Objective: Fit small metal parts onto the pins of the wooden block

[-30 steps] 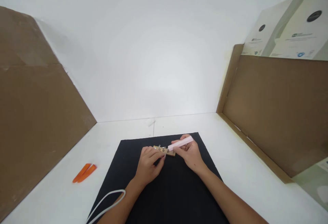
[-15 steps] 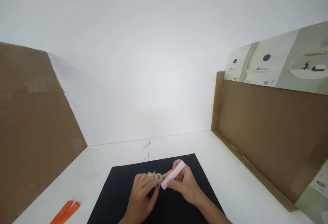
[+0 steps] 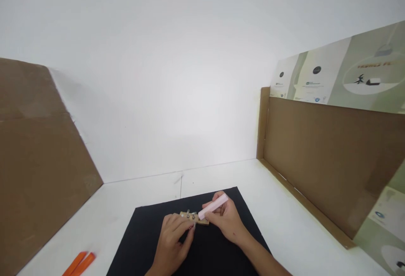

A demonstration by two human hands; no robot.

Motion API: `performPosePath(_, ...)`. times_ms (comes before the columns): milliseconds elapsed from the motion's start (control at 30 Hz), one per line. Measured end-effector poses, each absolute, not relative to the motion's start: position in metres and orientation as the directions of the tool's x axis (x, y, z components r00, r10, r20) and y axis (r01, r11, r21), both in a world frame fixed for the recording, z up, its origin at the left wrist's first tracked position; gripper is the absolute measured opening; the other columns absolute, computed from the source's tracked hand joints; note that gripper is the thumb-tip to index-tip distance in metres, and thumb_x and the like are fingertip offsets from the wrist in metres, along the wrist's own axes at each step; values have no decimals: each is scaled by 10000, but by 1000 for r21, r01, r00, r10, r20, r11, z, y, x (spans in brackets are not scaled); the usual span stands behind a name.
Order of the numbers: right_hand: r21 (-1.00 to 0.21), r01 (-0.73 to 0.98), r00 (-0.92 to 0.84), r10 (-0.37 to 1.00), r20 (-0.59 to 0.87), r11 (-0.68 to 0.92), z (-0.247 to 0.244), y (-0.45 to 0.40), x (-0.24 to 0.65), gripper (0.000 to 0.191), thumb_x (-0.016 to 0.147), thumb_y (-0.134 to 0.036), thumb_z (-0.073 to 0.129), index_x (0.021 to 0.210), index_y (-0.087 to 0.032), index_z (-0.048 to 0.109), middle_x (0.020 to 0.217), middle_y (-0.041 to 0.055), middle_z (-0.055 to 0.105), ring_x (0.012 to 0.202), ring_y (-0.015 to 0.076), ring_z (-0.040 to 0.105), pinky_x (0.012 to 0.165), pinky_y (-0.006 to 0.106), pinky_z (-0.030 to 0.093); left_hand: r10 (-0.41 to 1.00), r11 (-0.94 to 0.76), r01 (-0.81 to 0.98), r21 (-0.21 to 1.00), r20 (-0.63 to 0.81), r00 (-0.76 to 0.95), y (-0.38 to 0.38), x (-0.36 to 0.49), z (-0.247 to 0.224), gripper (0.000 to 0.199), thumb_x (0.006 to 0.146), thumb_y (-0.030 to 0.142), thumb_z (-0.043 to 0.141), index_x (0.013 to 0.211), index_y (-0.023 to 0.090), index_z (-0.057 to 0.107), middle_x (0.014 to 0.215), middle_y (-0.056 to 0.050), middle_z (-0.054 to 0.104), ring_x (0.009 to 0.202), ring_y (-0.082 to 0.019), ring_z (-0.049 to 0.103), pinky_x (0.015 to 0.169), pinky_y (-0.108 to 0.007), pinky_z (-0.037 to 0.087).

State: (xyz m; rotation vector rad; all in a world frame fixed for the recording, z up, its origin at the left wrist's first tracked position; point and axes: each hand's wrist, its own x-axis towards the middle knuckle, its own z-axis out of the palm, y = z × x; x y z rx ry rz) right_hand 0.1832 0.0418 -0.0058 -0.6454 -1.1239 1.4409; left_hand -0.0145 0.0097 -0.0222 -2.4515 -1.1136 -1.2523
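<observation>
My right hand (image 3: 226, 221) has its fingers narrowed around a pale pink, straight-sided bar (image 3: 213, 207), thumb on the near side and fingers behind it, with the bar slanting so that its right end is higher in view. The bar's left end reaches a small, flat, tan wooden-looking board (image 3: 203, 222) set with shiny metal pegs (image 3: 193, 216); I cannot tell whether bar and pegs touch. My left hand (image 3: 172, 236) covers the board's near left part, fingers bent and drawn together on it, thumb close to the index fingertip at the near edge; whether they also pinch a peg there I cannot tell. The board is between my hands, over the far part of a black rectangular mat (image 3: 205, 255), which lies on a white tabletop (image 3: 82, 221). Well apart to the left of the mat, two flat orange strips (image 3: 82, 264) lie side by side, cut off by the bottom of my view. Brown cardboard panels (image 3: 329, 162) stand on either side, and a plain white wall (image 3: 180, 78) rises behind the tabletop.
</observation>
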Motion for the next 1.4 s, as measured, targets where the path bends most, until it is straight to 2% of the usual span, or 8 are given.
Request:
performPosePath(200, -902, -428, -341, 916, 213, 51, -1, 36, 189, 567, 574, -264, 879, 884, -217, 407, 798, 36, 750, 665, 172, 700, 628, 280, 521, 538, -703, 693, 163, 759, 367, 10, -15, -23, 186, 855, 98, 572, 950, 234, 657, 856, -35, 712, 786, -182, 624, 750, -351, 445)
performPosePath(433, -908, -418, -425, 880, 211, 16, 1, 28, 184, 563, 586, -290, 883, 866, -223, 399, 830, 44, 753, 685, 178, 716, 601, 254, 508, 542, -704, 689, 172, 757, 365, 8, -14, -20, 190, 855, 99, 570, 964, 230, 654, 857, -37, 709, 785, -187, 621, 751, -363, 442)
performPosePath(533, -896, -444, -394, 893, 216, 21, 0, 28, 180, 549, 606, -291, 874, 871, -226, 398, 847, 47, 749, 724, 185, 718, 667, 288, 531, 551, -708, 682, 184, 748, 371, 7, -13, -18, 198, 856, 91, 566, 968, 230, 653, 869, -32, 708, 787, -182, 620, 742, -355, 436)
performPosePath(700, -882, -453, -217, 944, 250, 130, -4, 36, 181, 509, 643, -292, 857, 883, -232, 411, 906, 42, 734, 785, 189, 710, 743, 336, 549, 550, -708, 679, 193, 754, 360, 7, -12, -18, 193, 861, 88, 566, 964, 229, 648, 873, -31, 710, 795, -182, 614, 762, -362, 427)
performPosePath(833, -899, -395, -164, 948, 273, 190, -4, 40, 189, 478, 684, -289, 828, 910, -232, 411, 920, 54, 731, 802, 193, 709, 731, 324, 549, 546, -711, 676, 194, 759, 356, 7, -12, -19, 194, 852, 81, 582, 964, 226, 645, 867, -27, 709, 801, -182, 614, 775, -369, 424)
performPosePath(933, -915, -365, -208, 942, 262, 173, 0, 39, 194, 491, 682, -283, 825, 924, -235, 401, 897, 43, 730, 741, 179, 705, 674, 298, 547, 546, -709, 678, 194, 759, 354, 7, -12, -20, 191, 853, 81, 580, 958, 227, 647, 859, -26, 709, 797, -180, 614, 777, -370, 425)
performPosePath(1100, -924, -363, -338, 908, 248, 118, 7, 36, 198, 521, 659, -265, 835, 907, -239, 378, 876, 32, 732, 730, 180, 707, 686, 315, 551, 555, -704, 684, 193, 750, 360, 8, -13, -20, 182, 857, 89, 570, 944, 227, 650, 857, -26, 709, 787, -177, 614, 771, -366, 426)
performPosePath(1400, -905, -418, -409, 874, 262, 76, 11, 31, 194, 522, 658, -266, 838, 883, -240, 367, 879, 41, 745, 733, 182, 711, 686, 307, 536, 557, -699, 690, 188, 748, 360, 7, -13, -19, 180, 859, 99, 569, 947, 227, 660, 862, -33, 712, 801, -184, 622, 770, -365, 433)
